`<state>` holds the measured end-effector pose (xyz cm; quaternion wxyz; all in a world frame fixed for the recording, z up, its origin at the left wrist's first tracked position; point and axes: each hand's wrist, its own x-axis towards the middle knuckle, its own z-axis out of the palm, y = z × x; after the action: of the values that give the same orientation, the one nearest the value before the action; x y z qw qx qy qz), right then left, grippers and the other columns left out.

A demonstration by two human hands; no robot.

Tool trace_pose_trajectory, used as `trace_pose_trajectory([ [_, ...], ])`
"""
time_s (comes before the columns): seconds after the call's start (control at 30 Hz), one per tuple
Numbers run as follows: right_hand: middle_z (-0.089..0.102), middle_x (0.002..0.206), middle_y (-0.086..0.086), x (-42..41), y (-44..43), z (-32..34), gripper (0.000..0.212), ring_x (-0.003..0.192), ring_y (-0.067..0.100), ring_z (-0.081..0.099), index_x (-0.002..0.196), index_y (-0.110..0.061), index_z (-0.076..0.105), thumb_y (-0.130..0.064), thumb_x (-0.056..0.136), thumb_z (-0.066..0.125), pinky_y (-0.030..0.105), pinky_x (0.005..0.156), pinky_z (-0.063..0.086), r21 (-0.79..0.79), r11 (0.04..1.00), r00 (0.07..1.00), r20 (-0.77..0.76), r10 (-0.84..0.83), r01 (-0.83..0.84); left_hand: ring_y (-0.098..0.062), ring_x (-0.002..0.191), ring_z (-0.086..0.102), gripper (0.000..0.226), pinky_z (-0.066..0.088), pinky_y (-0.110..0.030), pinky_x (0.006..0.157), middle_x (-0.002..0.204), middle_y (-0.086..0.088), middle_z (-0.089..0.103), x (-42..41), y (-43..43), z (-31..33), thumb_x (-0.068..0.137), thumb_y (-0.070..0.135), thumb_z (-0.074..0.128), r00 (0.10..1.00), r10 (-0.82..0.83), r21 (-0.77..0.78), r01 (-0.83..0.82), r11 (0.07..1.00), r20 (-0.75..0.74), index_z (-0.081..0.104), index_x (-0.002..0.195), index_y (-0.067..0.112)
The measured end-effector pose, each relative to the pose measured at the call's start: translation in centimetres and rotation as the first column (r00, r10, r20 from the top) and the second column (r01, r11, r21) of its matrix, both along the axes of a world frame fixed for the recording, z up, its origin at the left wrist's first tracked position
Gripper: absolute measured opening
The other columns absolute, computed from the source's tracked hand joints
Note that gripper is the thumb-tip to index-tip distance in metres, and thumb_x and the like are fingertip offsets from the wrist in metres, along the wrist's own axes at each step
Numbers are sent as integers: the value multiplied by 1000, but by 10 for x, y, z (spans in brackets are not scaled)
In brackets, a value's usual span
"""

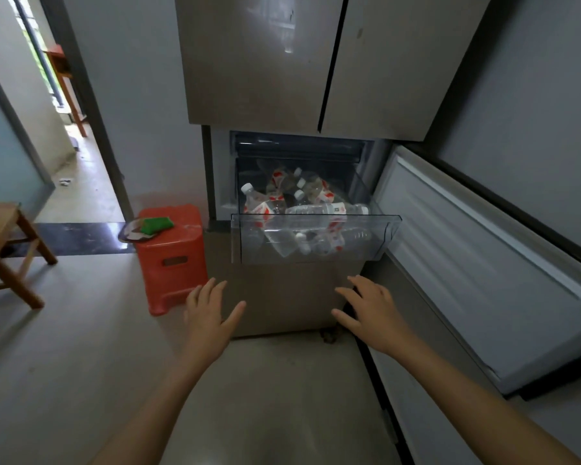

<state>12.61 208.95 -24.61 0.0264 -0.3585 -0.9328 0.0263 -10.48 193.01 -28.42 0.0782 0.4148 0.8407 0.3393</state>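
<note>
A beige fridge (262,62) stands ahead with its lower right door (483,250) swung open to the right. A clear plastic drawer (388,236) is pulled out of the lower compartment. Several clear water bottles (319,209) with red and white labels lie piled inside it. My left hand (210,308) reaches forward below the drawer's left side, fingers spread and empty. My right hand (369,307) reaches forward below the drawer's right side, fingers also spread, holding nothing. Neither hand touches the drawer.
A red plastic stool (173,260) stands left of the fridge with a green sponge (156,224) and a flat fan on it. A wooden chair (7,243) is at the far left. A doorway (67,135) opens at the back left.
</note>
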Motion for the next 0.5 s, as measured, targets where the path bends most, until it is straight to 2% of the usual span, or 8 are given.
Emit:
trace_pose_trajectory([
  [0.07, 23, 151, 4, -6, 19, -6, 93, 142, 17, 12, 139, -26, 35, -69, 65, -2, 37, 112, 10, -29, 999, 1000, 6, -15, 16, -34, 132, 26, 85, 24, -46, 108, 142, -14, 39, -6, 14, -8, 71, 66, 29, 1000, -3, -11, 3, 1000, 10, 47, 131, 7],
  [0.27, 28, 150, 6, -23, 87, -11, 90, 140, 20, 18, 137, -23, 41, -69, 69, 5, 38, 111, 13, -65, 998, 999, -47, 4, -7, -34, 133, 24, 57, 22, -46, 108, 143, -14, 38, -26, 68, -9, 88, 43, 50, 999, 28, -36, -29, 999, -33, 45, 132, 7],
  [0.4, 38, 142, 4, -51, 160, 0, 70, 134, 22, 30, 132, -25, 45, -64, 79, 24, 39, 108, 19, -51, 998, 988, -152, 27, -35, -32, 133, 26, 59, 26, -46, 106, 143, -13, 39, -46, 127, -1, 87, 46, 47, 991, 83, -39, -88, 995, -102, 45, 132, 8],
  [0.5, 37, 143, 4, -68, 207, 4, 63, 135, 22, 29, 134, -24, 44, -61, 84, 32, 40, 109, 20, -62, 996, 982, -184, 53, -66, -33, 131, 29, 72, 28, -47, 104, 140, -14, 42, -49, 166, 9, 79, 56, 36, 986, 85, -15, -88, 996, -144, 47, 130, 7],
])
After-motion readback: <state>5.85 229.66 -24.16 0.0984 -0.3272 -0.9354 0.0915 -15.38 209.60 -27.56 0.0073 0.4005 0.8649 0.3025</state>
